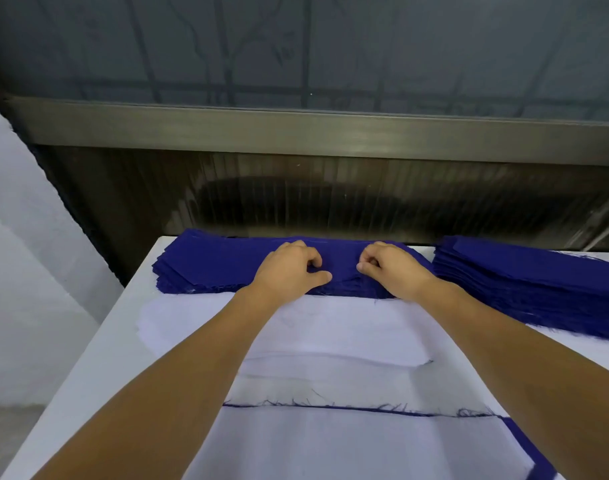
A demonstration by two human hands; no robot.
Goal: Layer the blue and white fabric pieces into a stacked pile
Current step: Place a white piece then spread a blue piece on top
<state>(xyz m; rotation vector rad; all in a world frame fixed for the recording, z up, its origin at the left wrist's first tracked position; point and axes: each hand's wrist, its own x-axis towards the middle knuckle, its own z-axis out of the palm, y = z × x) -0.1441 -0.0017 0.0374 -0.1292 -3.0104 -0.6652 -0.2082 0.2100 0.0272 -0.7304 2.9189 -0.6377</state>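
Matt blue cloth stack (220, 265) with frayed edges, smooth white cloth (330, 334), brushed metal rail (296, 133).

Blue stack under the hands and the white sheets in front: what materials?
Blue stack: looks like woven cloth, matte; frayed threads show at its cut edges. White sheets: thin and matte, lying with soft ripples; likely light fabric or interlining, cannot tell which.

The right blue stack (531, 292) runs off the picture's right edge, and curled fingers (367, 261) hide whether they pinch cloth.
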